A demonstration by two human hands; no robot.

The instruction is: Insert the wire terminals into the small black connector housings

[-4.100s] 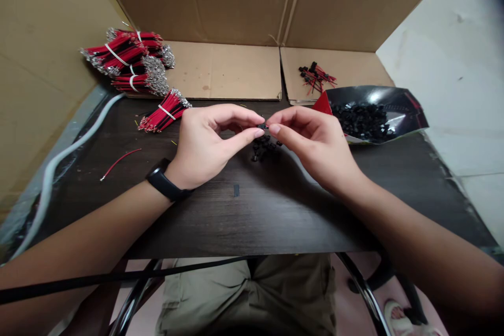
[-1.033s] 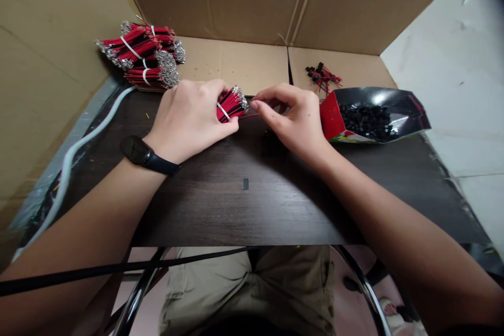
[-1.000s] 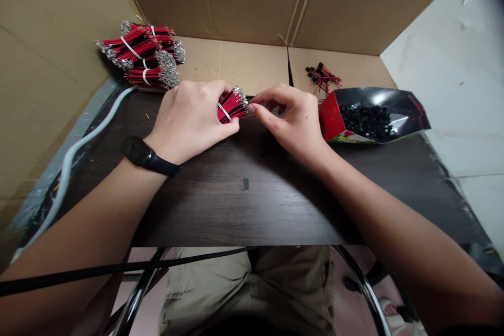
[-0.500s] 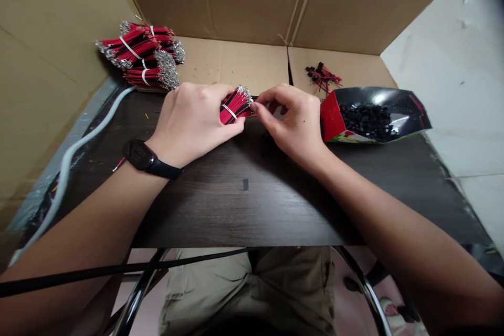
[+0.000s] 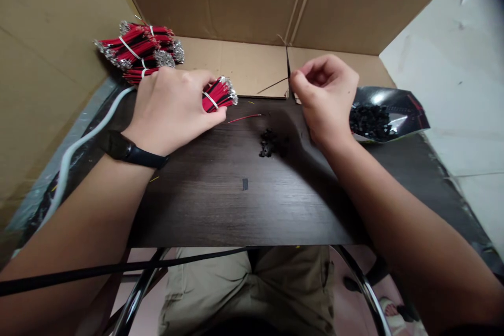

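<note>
My left hand point(image 5: 177, 97) is closed round a bundle of red and black wires point(image 5: 219, 95), tied with a white band, its silvery terminal ends pointing right. My right hand point(image 5: 326, 92) is raised to the right, thumb and forefinger pinching one black wire point(image 5: 272, 85) that sticks out to the left. A single red wire point(image 5: 244, 117) lies on the table between the hands. Nearer me sits a small pile of black plastic connectors point(image 5: 268, 143).
More tied wire bundles point(image 5: 137, 47) are stacked at the back left. A box of black connectors point(image 5: 409, 110) stands at the right, partly behind my right hand. Cardboard walls point(image 5: 248, 0) enclose the back and left. A pale cable point(image 5: 79, 147) runs along the table's left side.
My right hand has moved right and up, drawing a black wire away from the bundle. My left hand has shifted left with the bundle. The red wire and connector pile have come into view.
</note>
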